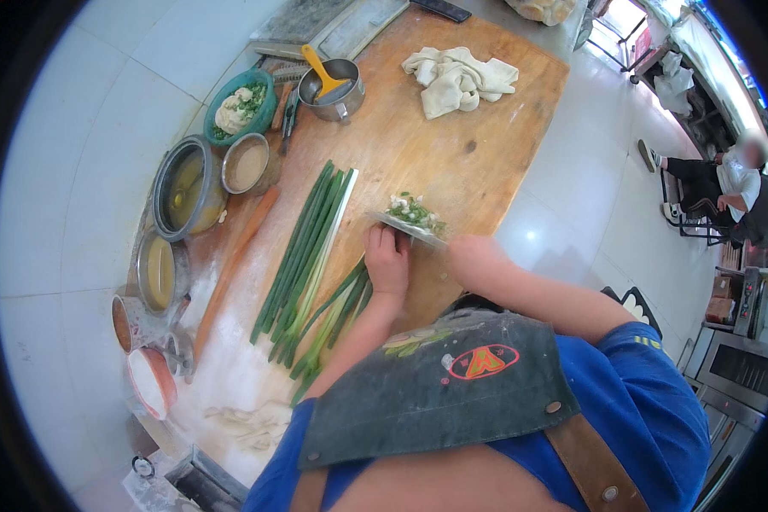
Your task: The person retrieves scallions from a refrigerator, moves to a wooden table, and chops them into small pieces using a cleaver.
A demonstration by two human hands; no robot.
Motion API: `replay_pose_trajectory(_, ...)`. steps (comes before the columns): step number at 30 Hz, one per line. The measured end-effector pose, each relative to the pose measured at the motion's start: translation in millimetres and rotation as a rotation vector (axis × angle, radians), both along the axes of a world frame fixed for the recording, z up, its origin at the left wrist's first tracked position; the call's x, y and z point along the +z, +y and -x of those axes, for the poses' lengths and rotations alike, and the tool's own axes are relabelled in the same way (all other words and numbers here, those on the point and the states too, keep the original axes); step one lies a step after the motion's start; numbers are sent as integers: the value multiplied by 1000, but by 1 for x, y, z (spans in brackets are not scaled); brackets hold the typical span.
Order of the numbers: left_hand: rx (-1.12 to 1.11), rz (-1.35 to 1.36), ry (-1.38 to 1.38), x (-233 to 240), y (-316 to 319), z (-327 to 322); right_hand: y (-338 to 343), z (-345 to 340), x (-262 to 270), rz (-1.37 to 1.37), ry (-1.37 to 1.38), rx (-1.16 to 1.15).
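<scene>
On the wooden work board, my right hand point(477, 261) is closed around the handle of a broad-bladed knife point(416, 232). The handle is hidden in my fist. My left hand point(387, 259) grips a bunch of scallions point(352, 291) close beside the blade, fingertips near the flat of it; the ends under the hand are hidden. Chopped scallion point(413, 210), white and green, lies in a small heap on the far side of the blade. To the left, a second bunch of whole scallions point(310, 249) rests lengthwise on the board.
A long wooden rolling pin point(233, 269) lies left of the scallions. Along the wall stand a teal bowl point(270, 105), a metal pot with a yellow-handled scraper point(356, 102) and several other containers. Dough pieces point(461, 80) lie at the far end. A person point(733, 182) sits at right.
</scene>
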State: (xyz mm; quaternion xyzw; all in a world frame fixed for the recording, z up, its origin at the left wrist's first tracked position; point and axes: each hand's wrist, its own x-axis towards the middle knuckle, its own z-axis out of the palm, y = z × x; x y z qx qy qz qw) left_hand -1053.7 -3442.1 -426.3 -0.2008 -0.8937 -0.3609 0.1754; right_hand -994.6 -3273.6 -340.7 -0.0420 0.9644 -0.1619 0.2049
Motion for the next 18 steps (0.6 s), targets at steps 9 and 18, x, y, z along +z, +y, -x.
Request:
replay_pose_trajectory(9,1,-23,5,2,2,3,-1,6,2,11,11,2)
replay_pose_trajectory(18,33,-40,-1,1,2,0,-4,5,7,41,4,-16)
